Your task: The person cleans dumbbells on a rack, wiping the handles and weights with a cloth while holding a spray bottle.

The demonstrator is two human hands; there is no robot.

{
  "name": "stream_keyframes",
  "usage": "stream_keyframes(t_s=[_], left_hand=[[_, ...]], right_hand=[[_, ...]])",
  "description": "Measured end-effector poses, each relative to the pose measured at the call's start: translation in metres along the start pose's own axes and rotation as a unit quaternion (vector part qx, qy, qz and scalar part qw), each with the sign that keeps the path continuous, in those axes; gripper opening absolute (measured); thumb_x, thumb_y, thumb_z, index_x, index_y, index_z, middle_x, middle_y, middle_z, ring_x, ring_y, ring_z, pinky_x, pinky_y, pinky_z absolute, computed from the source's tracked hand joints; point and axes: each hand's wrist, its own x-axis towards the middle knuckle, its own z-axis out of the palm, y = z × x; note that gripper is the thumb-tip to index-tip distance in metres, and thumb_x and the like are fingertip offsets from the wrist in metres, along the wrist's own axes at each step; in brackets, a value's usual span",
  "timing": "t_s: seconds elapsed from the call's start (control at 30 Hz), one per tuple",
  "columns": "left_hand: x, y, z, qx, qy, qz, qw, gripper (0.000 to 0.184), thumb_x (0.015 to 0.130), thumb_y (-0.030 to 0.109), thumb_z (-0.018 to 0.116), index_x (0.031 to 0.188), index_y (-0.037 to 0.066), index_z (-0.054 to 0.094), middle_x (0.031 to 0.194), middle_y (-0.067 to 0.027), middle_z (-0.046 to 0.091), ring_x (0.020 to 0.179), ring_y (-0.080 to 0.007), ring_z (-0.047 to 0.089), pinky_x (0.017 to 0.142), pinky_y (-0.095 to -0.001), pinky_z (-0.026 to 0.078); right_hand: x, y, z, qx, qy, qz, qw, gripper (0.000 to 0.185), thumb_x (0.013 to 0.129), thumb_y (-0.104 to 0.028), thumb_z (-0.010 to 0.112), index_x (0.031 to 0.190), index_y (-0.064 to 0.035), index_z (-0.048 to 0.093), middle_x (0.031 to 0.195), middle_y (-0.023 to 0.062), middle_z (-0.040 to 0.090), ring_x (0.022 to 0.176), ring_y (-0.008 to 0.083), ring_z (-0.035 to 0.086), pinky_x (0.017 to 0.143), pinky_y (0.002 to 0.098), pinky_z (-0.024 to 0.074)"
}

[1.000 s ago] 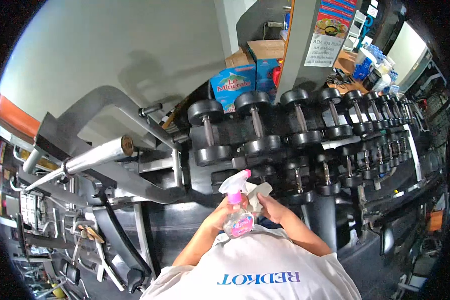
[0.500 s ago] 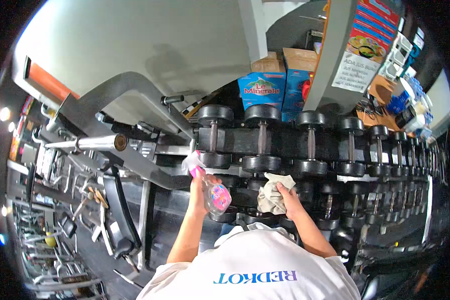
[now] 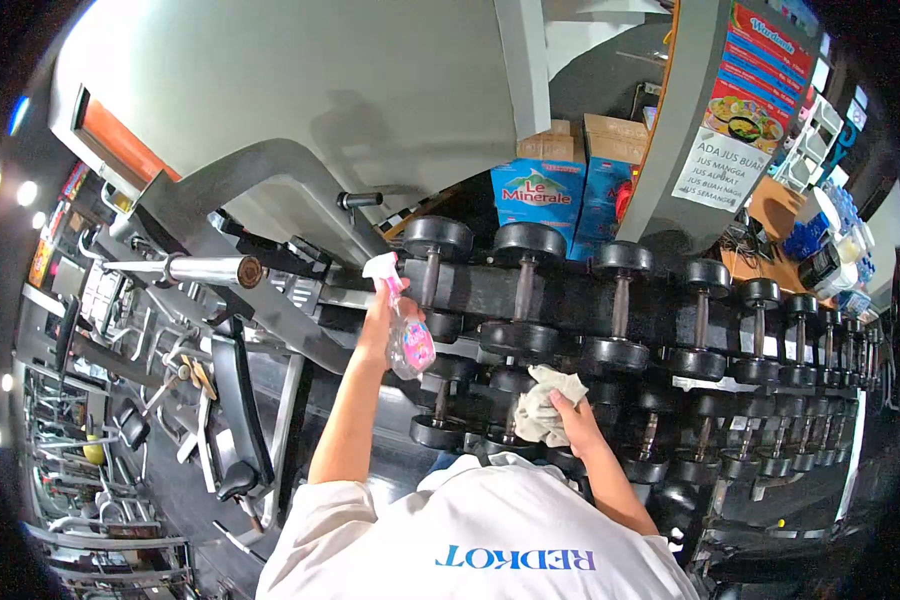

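Observation:
My left hand (image 3: 394, 308) is wrapped round a clear spray bottle (image 3: 411, 345) with a pink label and a white and pink trigger head. The bottle is tilted, its nozzle in front of the leftmost upper dumbbell (image 3: 432, 275). In my right hand (image 3: 573, 418) is a crumpled pale cloth (image 3: 545, 408), bunched between thumb and fingers. The cloth hangs before the lower row of dumbbells and hides part of one of them. Black round-headed dumbbells (image 3: 526, 285) with metal handles line the upper tier of the rack.
Blue water cartons (image 3: 540, 190) stand behind the rack. To the left are a machine's bar end (image 3: 248, 271) and a black padded bench (image 3: 238, 410). A pillar with a paper sign (image 3: 718, 165) rises behind the rack, and a cluttered wooden table (image 3: 770, 215) is at the right.
My left hand has lifted the spray bottle up and slightly left, towards the upper dumbbells. My right hand, with the cloth, sits slightly lower in view. The camera view has shifted a little.

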Motion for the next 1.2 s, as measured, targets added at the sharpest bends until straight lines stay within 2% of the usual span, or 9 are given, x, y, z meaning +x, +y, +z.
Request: stream_keyframes(t_s=[0.1, 0.2, 0.23, 0.37, 0.5, 0.63, 0.87, 1.0, 1.2], left_hand=[[0.026, 0.006, -0.014, 0.082, -0.056, 0.065, 0.993, 0.051, 0.095, 0.051, 0.053, 0.119, 0.006, 0.055, 0.076, -0.0043, 0.059, 0.069, -0.0181, 0.062, 0.062, -0.0331, 0.05], [0.043, 0.015, -0.02, 0.174, -0.057, 0.036, 0.983, 0.051, 0.095, 0.05, 0.054, 0.117, 0.004, 0.056, 0.076, -0.0045, 0.059, 0.068, -0.0172, 0.062, 0.062, -0.0323, 0.05], [0.047, 0.017, -0.023, 0.212, -0.04, 0.024, 0.976, 0.05, 0.095, 0.049, 0.055, 0.116, 0.003, 0.056, 0.076, -0.0045, 0.059, 0.068, -0.0168, 0.061, 0.063, -0.032, 0.05], [0.035, 0.01, -0.04, 0.194, -0.086, 0.044, 0.976, 0.04, 0.097, 0.038, 0.055, 0.119, 0.004, 0.055, 0.074, -0.0032, 0.059, 0.068, -0.0154, 0.06, 0.063, -0.031, 0.049], [-0.007, 0.004, -0.06, 0.192, -0.07, 0.026, 0.979, 0.038, 0.098, 0.034, 0.053, 0.125, 0.006, 0.053, 0.074, -0.0022, 0.058, 0.073, -0.0141, 0.059, 0.067, -0.0293, 0.047], [-0.04, -0.015, -0.102, 0.188, -0.043, -0.028, 0.981, 0.059, 0.091, 0.054, 0.058, 0.126, 0.007, 0.052, 0.074, -0.0029, 0.058, 0.074, -0.0153, 0.061, 0.072, -0.0316, 0.047], [-0.057, -0.04, -0.146, 0.179, -0.087, -0.046, 0.979, 0.063, 0.089, 0.05, 0.062, 0.123, -0.001, 0.051, 0.079, -0.0062, 0.063, 0.075, -0.0155, 0.062, 0.073, -0.031, 0.047], [-0.058, -0.035, -0.147, 0.175, -0.101, -0.092, 0.975, 0.055, 0.09, 0.041, 0.064, 0.12, -0.003, 0.051, 0.082, -0.0064, 0.063, 0.08, -0.0148, 0.061, 0.075, -0.0312, 0.048], [-0.035, -0.031, -0.156, 0.128, -0.078, -0.05, 0.987, 0.042, 0.088, 0.019, 0.067, 0.121, -0.001, 0.052, 0.089, -0.0065, 0.064, 0.082, -0.0147, 0.061, 0.075, -0.0312, 0.049]], right_hand=[[-0.009, 0.007, -0.005, -0.04, -0.016, -0.002, 0.999, 0.034, 0.095, -0.023, 0.06, 0.123, -0.0036, 0.058, 0.111, 0.0031, 0.065, 0.099, 0.0128, 0.06, 0.087, 0.0289, 0.0485], [-0.02, 0.006, 0.004, -0.063, -0.025, -0.031, 0.997, 0.034, 0.095, -0.021, 0.059, 0.124, -0.0031, 0.058, 0.113, 0.0036, 0.065, 0.099, 0.0133, 0.061, 0.087, 0.0289, 0.0486], [-0.019, 0.013, 0.005, -0.068, -0.009, 0.002, 0.998, 0.033, 0.095, -0.019, 0.058, 0.124, -0.0022, 0.058, 0.113, 0.0043, 0.065, 0.1, 0.0136, 0.061, 0.087, 0.0292, 0.0485], [-0.026, 0.019, 0.033, -0.095, -0.012, -0.033, 0.995, 0.032, 0.095, -0.017, 0.058, 0.122, -0.0005, 0.059, 0.11, 0.0049, 0.065, 0.099, 0.0132, 0.061, 0.085, 0.0292, 0.0493], [-0.027, 0.037, 0.058, -0.126, -0.03, -0.04, 0.991, 0.031, 0.095, -0.016, 0.058, 0.12, 0.0006, 0.059, 0.109, 0.0047, 0.066, 0.097, 0.013, 0.061, 0.085, 0.0297, 0.0494], [-0.031, 0.046, 0.088, -0.171, -0.044, -0.032, 0.984, 0.032, 0.095, -0.017, 0.056, 0.122, 0.001, 0.058, 0.11, 0.0052, 0.066, 0.097, 0.0133, 0.06, 0.087, 0.0298, 0.0484], [-0.019, 0.065, 0.127, -0.273, -0.062, -0.043, 0.959, 0.034, 0.094, -0.017, 0.057, 0.124, -0.0006, 0.058, 0.11, 0.0084, 0.067, 0.097, 0.0162, 0.063, 0.088, 0.0323, 0.0491], [-0.01, 0.064, 0.157, -0.293, -0.071, -0.061, 0.951, 0.034, 0.092, -0.016, 0.058, 0.122, 0.0008, 0.059, 0.108, 0.0101, 0.068, 0.094, 0.0164, 0.064, 0.085, 0.0323, 0.0501], [-0.012, 0.064, 0.19, -0.276, -0.054, -0.028, 0.959, 0.036, 0.091, -0.014, 0.06, 0.125, 0.0004, 0.056, 0.108, 0.0085, 0.067, 0.094, 0.0139, 0.062, 0.085, 0.0313, 0.0496]])
